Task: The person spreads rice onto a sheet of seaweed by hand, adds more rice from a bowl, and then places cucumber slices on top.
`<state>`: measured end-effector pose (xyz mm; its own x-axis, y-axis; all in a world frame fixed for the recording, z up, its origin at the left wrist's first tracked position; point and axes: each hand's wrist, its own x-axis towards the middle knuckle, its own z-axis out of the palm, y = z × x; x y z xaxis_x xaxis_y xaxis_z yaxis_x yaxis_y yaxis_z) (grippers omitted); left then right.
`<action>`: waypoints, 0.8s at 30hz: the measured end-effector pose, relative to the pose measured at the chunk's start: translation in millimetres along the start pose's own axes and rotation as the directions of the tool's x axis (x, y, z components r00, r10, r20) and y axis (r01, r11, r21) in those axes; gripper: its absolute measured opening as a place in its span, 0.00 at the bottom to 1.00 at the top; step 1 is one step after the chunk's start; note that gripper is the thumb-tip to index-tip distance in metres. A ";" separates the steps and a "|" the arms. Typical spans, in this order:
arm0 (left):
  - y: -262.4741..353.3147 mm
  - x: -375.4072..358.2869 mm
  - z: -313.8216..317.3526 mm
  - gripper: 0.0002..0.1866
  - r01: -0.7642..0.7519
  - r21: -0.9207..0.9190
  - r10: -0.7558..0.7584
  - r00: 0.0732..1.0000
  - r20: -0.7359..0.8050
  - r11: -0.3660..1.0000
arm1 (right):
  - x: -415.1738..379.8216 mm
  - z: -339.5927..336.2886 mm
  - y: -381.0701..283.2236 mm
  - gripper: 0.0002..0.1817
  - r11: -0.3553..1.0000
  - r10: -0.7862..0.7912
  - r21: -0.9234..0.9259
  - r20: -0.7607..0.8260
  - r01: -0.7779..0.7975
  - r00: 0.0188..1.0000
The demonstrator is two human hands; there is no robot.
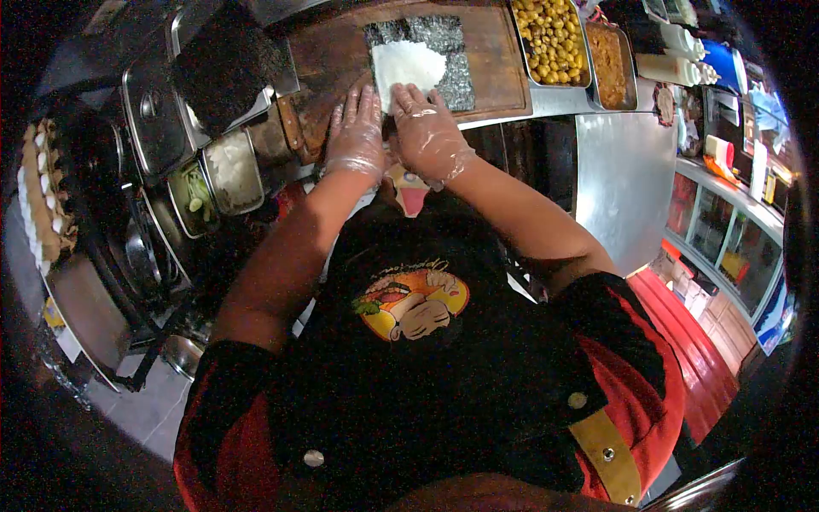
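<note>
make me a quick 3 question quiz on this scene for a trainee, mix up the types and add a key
1. True or false: the left hand and right hand both wear clear gloves.

2. What lies on the dark sheet?
a) egg shells
b) white rice
c) orange sauce

3. Fill in the blank: seen from the wearer's side, the metal tray of yellow round pieces stands to the ____ of the wooden board.

Key: 1. True; 2. b; 3. right
</note>
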<state>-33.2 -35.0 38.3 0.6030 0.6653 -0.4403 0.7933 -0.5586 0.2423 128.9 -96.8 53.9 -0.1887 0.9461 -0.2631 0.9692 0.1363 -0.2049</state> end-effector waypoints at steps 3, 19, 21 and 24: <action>-2.7 -2.4 3.8 0.61 -0.018 -0.019 0.017 0.999 -0.041 1.000 | 1.2 5.5 -0.1 0.45 0.999 0.023 -0.026 -0.026 -0.023 0.999; -5.5 0.7 20.7 0.62 -0.009 0.009 0.010 0.995 -0.100 1.000 | 2.5 5.8 -6.3 0.47 0.999 -0.040 -0.011 0.026 0.040 0.999; -3.7 3.1 22.8 0.61 0.002 0.018 0.000 0.993 -0.119 1.000 | 7.7 10.3 -4.1 0.48 0.998 -0.045 -0.048 0.044 0.047 0.998; -1.1 5.4 19.8 0.62 0.014 0.006 -0.013 0.993 -0.118 1.000 | 12.4 9.8 -1.4 0.49 0.993 -0.043 -0.110 0.062 0.050 0.997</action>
<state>-32.5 -40.5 18.6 0.5982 0.7262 -0.3387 0.8011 -0.5521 0.2310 123.7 -88.2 41.7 -0.2400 0.9193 -0.3118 0.9701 0.2150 -0.1127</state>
